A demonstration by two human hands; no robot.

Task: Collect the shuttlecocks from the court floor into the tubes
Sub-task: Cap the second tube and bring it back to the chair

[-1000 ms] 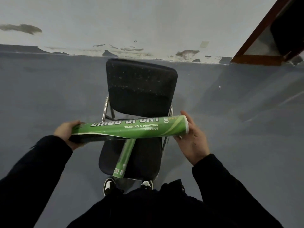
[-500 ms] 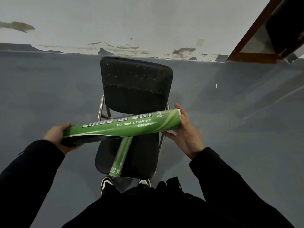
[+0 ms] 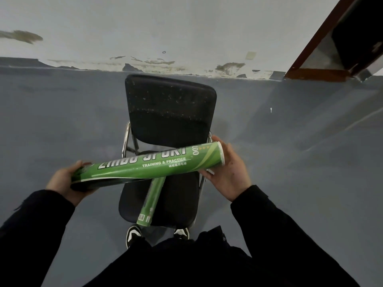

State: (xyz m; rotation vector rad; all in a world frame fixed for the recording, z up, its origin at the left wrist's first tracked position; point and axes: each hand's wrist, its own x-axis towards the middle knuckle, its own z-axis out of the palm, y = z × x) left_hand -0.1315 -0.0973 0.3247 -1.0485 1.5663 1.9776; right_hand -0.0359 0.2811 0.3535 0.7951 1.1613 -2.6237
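Observation:
I hold a long green shuttlecock tube level across my front, over a black chair. My left hand grips its dark left end. My right hand cups the white-rimmed right end, fingers curled round it. A second green tube lies lengthwise on the chair seat, its near end at the seat's front edge, its far end hidden under the held tube. No shuttlecock is in sight.
The black chair's backrest faces me, with chrome legs. Grey court floor spreads on all sides up to a stained white wall. A brown door frame stands at the upper right. My shoes show below the seat.
The held tube tilted slightly, its right end rising and its left end dropping. Both hands kept their hold.

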